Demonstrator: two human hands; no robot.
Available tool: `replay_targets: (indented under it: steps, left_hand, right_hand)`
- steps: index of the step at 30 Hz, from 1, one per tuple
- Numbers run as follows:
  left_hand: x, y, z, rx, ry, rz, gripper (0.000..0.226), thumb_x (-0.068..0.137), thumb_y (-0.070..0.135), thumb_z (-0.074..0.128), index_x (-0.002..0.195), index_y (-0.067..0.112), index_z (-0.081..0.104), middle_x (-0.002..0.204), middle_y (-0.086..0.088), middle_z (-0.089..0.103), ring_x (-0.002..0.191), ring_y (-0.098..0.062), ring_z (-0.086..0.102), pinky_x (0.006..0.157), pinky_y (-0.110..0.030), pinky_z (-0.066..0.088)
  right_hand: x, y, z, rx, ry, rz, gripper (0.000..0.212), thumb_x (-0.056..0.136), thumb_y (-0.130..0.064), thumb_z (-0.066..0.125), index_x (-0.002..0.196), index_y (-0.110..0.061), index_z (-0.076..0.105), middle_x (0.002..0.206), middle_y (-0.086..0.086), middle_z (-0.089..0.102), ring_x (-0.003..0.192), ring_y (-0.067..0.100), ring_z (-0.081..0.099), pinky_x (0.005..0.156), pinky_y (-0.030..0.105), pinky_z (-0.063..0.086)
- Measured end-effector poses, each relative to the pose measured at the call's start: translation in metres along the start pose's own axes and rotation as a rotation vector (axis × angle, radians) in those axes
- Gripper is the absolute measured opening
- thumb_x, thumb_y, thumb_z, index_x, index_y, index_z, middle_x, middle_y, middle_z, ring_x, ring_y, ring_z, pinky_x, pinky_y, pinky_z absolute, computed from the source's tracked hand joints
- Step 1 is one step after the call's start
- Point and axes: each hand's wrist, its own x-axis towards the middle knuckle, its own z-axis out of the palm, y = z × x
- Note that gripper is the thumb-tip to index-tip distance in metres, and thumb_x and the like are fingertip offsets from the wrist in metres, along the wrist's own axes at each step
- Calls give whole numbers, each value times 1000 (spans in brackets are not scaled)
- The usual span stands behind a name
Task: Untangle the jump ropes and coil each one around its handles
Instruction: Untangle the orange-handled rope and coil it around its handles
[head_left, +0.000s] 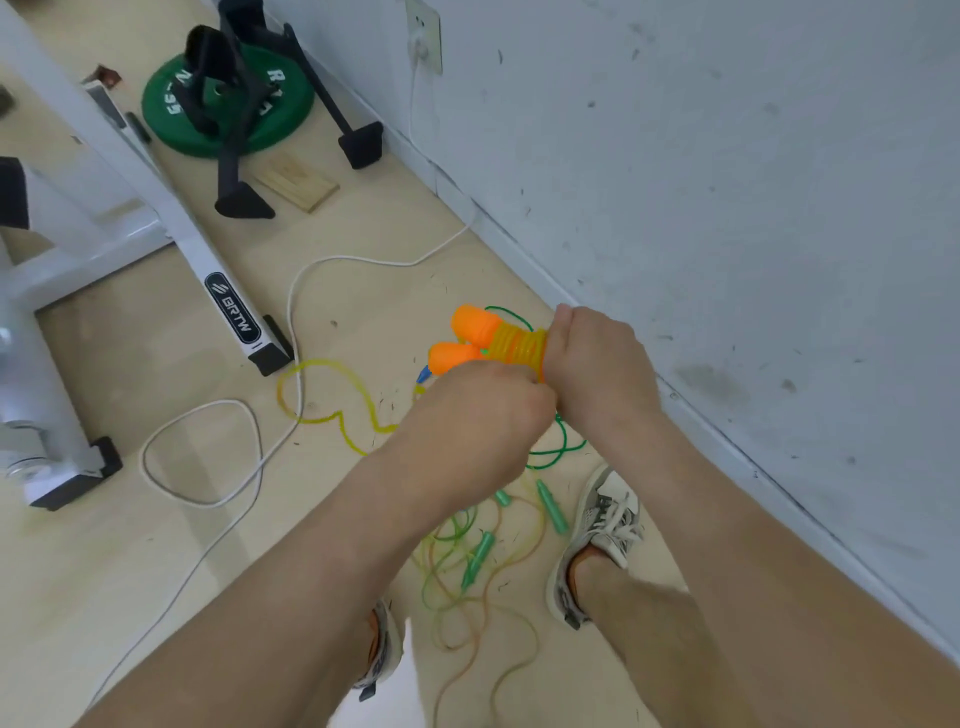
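Nearest, beside the person's shoe (602, 535), a tangle of ropes (457, 577) is lying on the floor with its green handles (480, 556) bare, so that coiling is not yet begun. Above it, the left hand (467, 421) is curling into a fist, seemingly pinching the yellow rope (522, 345), while the right hand (597, 364) is gripping the paired orange handles (467, 338), which are already wearing several turns. A loose tail (358, 387) is trailing left, lying across a white cable (208, 467) that could be snagging it. Farther off, a white machine frame (223, 306) and a green weight plate (171, 109) are sitting.
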Motion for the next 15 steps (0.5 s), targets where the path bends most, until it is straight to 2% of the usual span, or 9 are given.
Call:
replay_targets:
  steps: [2,3,5,8,10,11,13,15]
  left_hand:
    - [-1,-7,-13,-120,64,-32,11,73,19,75,72,13,66,66,-4,63,61,-29,60,51,-34,45]
    - [-3,-14,-19,-175,62,-121,14,80,29,71,85,16,68,74,-2,66,71,-27,62,61,-35,46]
    - [-10,-28,-28,-327,61,-307,28,76,46,73,94,24,71,79,4,69,78,-19,61,73,-35,45]
    - [-18,-38,-35,-627,29,-474,39,52,54,79,80,28,73,64,10,64,66,-5,56,64,-26,46]
    - [-19,-43,-33,-871,-23,-514,35,46,52,77,72,30,72,50,14,56,52,0,49,54,-18,39]
    - [-19,-45,-32,-982,-63,-518,33,46,49,78,71,28,72,49,14,56,50,1,47,52,-16,38]
    - [-20,-51,-25,-1141,-140,-485,32,49,44,89,68,24,73,59,7,62,59,-3,53,57,-19,43]
    - [-24,-54,-16,-1270,-211,-462,36,48,45,88,71,22,73,67,1,64,66,-10,57,61,-24,46]
  right_hand:
    - [-3,-2,1,-79,-75,-60,33,104,-17,26,75,-12,41,86,15,60,84,36,55,63,35,33]
    - [-4,-3,1,-54,-137,-83,38,104,-20,27,70,-12,40,76,10,54,77,33,51,62,34,33]
    - [-6,-3,0,74,-257,-119,48,105,-31,30,61,-14,39,63,3,48,62,25,48,60,33,35]
    - [-8,-7,-6,256,-457,-141,54,103,-43,34,60,-12,43,49,3,50,42,20,51,53,38,46]
    - [-11,-8,-12,331,-607,-135,61,100,-55,34,63,-10,50,45,3,55,37,21,50,47,35,45]
    - [-12,-9,-16,337,-672,-147,67,96,-64,35,67,-6,56,47,5,58,37,21,50,47,31,44]
    - [-14,-9,-21,335,-773,-181,84,80,-79,37,82,1,63,53,9,62,37,19,50,45,25,41]
    - [-15,-9,-25,376,-833,-200,89,71,-86,47,80,2,59,53,9,60,37,18,48,42,22,38]
